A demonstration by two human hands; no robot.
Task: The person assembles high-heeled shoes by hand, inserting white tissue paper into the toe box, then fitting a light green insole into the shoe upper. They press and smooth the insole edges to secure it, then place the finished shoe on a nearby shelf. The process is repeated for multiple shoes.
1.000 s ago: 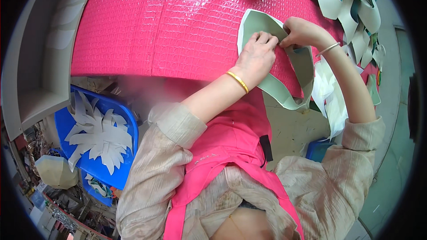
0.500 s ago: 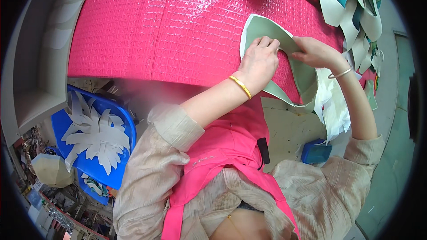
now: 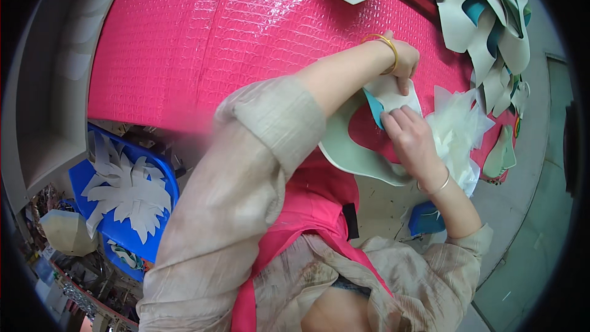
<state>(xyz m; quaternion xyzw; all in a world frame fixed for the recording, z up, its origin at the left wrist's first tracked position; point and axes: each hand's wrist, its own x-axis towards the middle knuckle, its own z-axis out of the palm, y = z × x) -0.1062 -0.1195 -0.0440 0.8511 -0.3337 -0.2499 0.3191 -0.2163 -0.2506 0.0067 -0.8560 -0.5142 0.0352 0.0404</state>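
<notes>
A curved, U-shaped piece of sheet material (image 3: pixel 343 147), pale green with a white edge, lies near the front edge of the pink-covered table. It looks like a shoe upper. One end is turned to show a white face, with a teal patch (image 3: pixel 374 109) beside it. My left hand (image 3: pixel 402 60) reaches over from the far side, its fingers pressing down on the white end. My right hand (image 3: pixel 410 139) is closed on the same end from the near side, fingertips curled by the teal patch. Part of the piece is hidden beneath my hands.
The pink textured table covering (image 3: pixel 160 55) spreads leftward. Stacked white pieces with teal insides (image 3: pixel 485 18) fill the back right. Translucent white sheets (image 3: pixel 458 123) lie right of my right hand. A blue bin (image 3: pixel 120 224) with white offcuts stands lower left, beside a grey shelf (image 3: pixel 52 86).
My left hand has moved up and right, across to the far side of the piece. My right hand has come down and left. The end between them now shows white and teal.
</notes>
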